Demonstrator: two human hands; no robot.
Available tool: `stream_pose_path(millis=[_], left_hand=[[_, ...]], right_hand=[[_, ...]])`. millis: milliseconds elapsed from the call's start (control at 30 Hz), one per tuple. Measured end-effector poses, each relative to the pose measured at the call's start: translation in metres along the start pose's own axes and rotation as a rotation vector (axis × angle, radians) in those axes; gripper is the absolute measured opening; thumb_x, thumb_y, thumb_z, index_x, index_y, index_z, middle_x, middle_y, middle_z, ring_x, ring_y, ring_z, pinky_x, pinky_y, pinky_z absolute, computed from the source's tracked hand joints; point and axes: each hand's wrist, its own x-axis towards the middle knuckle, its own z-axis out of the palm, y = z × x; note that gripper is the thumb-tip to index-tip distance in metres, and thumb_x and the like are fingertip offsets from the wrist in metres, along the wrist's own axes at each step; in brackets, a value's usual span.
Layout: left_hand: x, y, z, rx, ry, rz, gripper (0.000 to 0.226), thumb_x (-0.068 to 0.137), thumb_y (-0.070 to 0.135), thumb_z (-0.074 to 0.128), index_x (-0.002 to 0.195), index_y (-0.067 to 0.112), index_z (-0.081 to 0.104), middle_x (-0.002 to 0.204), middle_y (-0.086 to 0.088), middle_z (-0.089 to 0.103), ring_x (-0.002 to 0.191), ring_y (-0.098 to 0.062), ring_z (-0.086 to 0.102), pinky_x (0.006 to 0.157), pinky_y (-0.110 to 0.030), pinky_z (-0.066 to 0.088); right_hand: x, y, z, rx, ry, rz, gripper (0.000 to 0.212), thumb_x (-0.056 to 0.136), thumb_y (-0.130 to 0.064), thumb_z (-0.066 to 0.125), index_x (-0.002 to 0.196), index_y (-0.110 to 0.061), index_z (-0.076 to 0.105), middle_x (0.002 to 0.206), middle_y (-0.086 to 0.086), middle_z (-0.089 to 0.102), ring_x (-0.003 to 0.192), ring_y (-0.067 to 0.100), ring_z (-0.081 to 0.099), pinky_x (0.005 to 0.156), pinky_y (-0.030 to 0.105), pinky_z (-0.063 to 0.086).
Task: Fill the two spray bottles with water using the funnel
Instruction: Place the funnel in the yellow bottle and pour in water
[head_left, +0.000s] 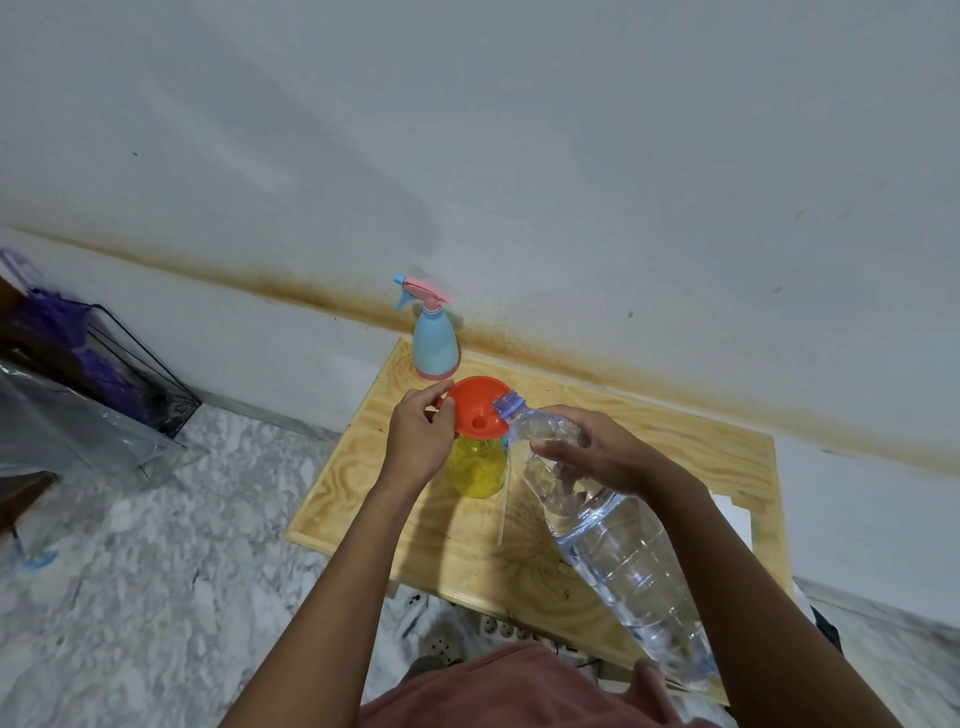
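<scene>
Funnel (478, 408) and left hand (418, 441) hide the neck of the yellow bottle (480, 470); its water level can't be read. The tube (503, 512) has its sprayer end hidden behind the water bottle (623, 551). White item (735, 514) behind the right arm is unidentifiable, and purple stuff (52, 317) is cut off at the left edge.

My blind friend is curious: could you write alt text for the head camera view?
A person's right hand tilts a clear water bottle over an orange funnel seated in a yellow spray bottle, while the left hand holds the funnel's rim. A blue spray bottle stands behind on the wooden table.
</scene>
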Motion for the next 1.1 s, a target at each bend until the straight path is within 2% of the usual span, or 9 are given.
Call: stream_pose_path(millis=[100, 233, 433, 600, 767, 833, 933, 1033, 1100], left_hand=[[0.001, 0.000, 0.001, -0.003, 0.001, -0.002, 0.033, 0.101, 0.015, 0.053, 0.133, 0.014, 0.063, 0.114, -0.008, 0.056, 0.098, -0.028, 0.067, 0.062, -0.012, 0.056], [0.001, -0.001, 0.000, 0.009, 0.000, 0.000, 0.033, 0.101, 0.016, 0.053, 0.133, 0.015, 0.063, 0.115, -0.006, 0.056, 0.099, -0.025, 0.066, 0.067, -0.016, 0.058], [0.000, 0.001, -0.001, 0.003, -0.003, -0.013, 0.034, 0.101, 0.017, 0.053, 0.134, 0.016, 0.062, 0.115, -0.003, 0.056, 0.100, -0.023, 0.066, 0.073, -0.021, 0.059], [-0.001, 0.000, -0.002, 0.006, 0.000, -0.002, 0.033, 0.101, 0.016, 0.054, 0.133, 0.015, 0.063, 0.113, -0.002, 0.056, 0.099, -0.024, 0.066, 0.071, -0.021, 0.059], [0.000, -0.001, -0.002, 0.012, -0.002, -0.005, 0.032, 0.101, 0.017, 0.054, 0.131, 0.015, 0.064, 0.113, -0.003, 0.057, 0.098, -0.027, 0.067, 0.083, -0.035, 0.061], [0.000, -0.001, -0.002, 0.011, -0.003, -0.002, 0.032, 0.101, 0.016, 0.054, 0.131, 0.015, 0.064, 0.113, -0.004, 0.057, 0.097, -0.027, 0.067, 0.080, -0.030, 0.061], [-0.001, -0.001, -0.002, 0.004, -0.003, 0.003, 0.032, 0.101, 0.015, 0.054, 0.132, 0.014, 0.063, 0.112, -0.003, 0.055, 0.094, -0.024, 0.066, 0.064, -0.015, 0.057], [0.000, -0.001, -0.001, -0.004, -0.005, -0.003, 0.032, 0.101, 0.015, 0.054, 0.132, 0.013, 0.062, 0.112, -0.002, 0.055, 0.093, -0.021, 0.066, 0.063, -0.013, 0.057], [0.000, -0.001, -0.001, -0.005, -0.003, -0.003, 0.032, 0.101, 0.015, 0.054, 0.132, 0.013, 0.062, 0.112, -0.004, 0.056, 0.094, -0.023, 0.066, 0.063, -0.013, 0.057]], right_hand=[[-0.001, -0.004, 0.000, 0.018, -0.016, -0.016, 0.031, 0.079, -0.052, 0.064, 0.107, -0.050, 0.051, 0.071, -0.004, 0.075, 0.063, 0.020, 0.069, 0.073, 0.049, 0.058], [-0.003, -0.009, 0.000, 0.027, -0.024, -0.021, 0.026, 0.080, -0.048, 0.063, 0.104, -0.048, 0.052, 0.075, -0.016, 0.074, 0.062, 0.008, 0.068, 0.072, 0.041, 0.057], [-0.004, -0.009, 0.000, 0.024, -0.016, -0.021, 0.018, 0.089, -0.036, 0.063, 0.103, -0.045, 0.054, 0.077, -0.019, 0.074, 0.063, 0.002, 0.068, 0.071, 0.033, 0.057], [-0.006, -0.012, 0.001, 0.030, -0.020, -0.006, 0.023, 0.081, -0.047, 0.063, 0.102, -0.048, 0.054, 0.078, -0.010, 0.075, 0.064, 0.014, 0.069, 0.074, 0.044, 0.058], [-0.004, -0.010, 0.002, 0.049, -0.013, -0.008, 0.024, 0.081, -0.049, 0.065, 0.103, -0.048, 0.056, 0.080, -0.001, 0.076, 0.064, 0.022, 0.068, 0.074, 0.051, 0.057], [-0.003, -0.010, 0.003, 0.051, -0.018, -0.007, 0.025, 0.083, -0.050, 0.067, 0.106, -0.048, 0.056, 0.082, 0.002, 0.076, 0.064, 0.022, 0.068, 0.073, 0.049, 0.058], [-0.002, -0.007, 0.002, 0.042, -0.021, -0.008, 0.026, 0.084, -0.049, 0.066, 0.109, -0.046, 0.058, 0.085, -0.002, 0.076, 0.065, 0.017, 0.069, 0.069, 0.043, 0.057], [-0.002, -0.008, 0.002, 0.033, -0.015, -0.007, 0.029, 0.084, -0.048, 0.065, 0.111, -0.043, 0.059, 0.083, -0.014, 0.075, 0.065, 0.002, 0.068, 0.069, 0.032, 0.054], [-0.001, -0.009, 0.002, 0.037, -0.023, 0.000, 0.024, 0.085, -0.045, 0.065, 0.108, -0.043, 0.059, 0.077, -0.011, 0.075, 0.061, 0.008, 0.067, 0.066, 0.032, 0.056]])
